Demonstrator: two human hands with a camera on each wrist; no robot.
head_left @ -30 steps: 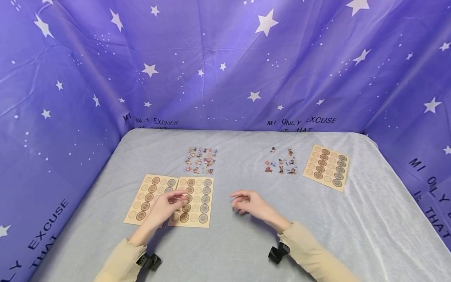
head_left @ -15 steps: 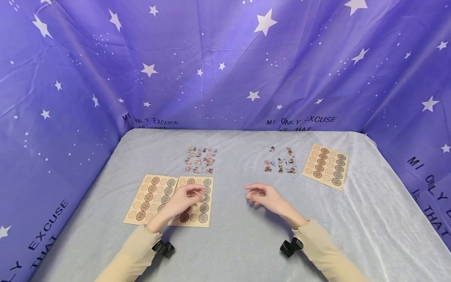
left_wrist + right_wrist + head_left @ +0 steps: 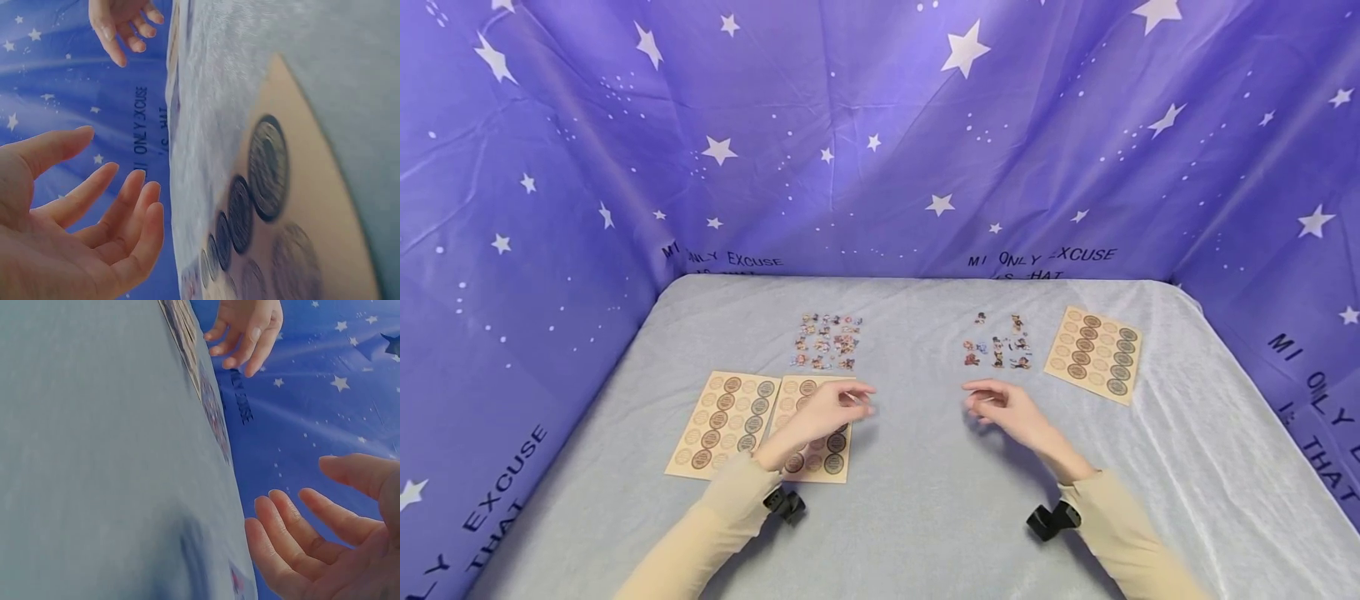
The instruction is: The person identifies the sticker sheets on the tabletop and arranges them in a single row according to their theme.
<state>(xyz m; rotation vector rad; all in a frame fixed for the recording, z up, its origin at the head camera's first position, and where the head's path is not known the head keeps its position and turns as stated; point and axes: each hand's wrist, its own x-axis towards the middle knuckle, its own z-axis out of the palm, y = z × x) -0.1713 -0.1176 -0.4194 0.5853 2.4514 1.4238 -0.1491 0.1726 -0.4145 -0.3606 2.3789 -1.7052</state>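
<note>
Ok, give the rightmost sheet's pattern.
Rightmost sheet: tan, alternating pale and dark columns of circles; best in the head view.

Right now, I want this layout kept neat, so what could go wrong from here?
The left hand hovers over one sheet; coming down, it might nudge that against the neighbouring sheet, close beside it. The right hand is near the figures beyond it; a sweep forward could disturb them, if they lie loose, which I can't tell.

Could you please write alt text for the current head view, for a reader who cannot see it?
A person's left hand and right hand, holding nothing, hover over a grey-covered table, the left above one of two tan sheets printed with circles. Beyond lie two groups of small colourful figures and, far right, a third tan sheet; purple star-patterned fabric hangs behind.
</note>
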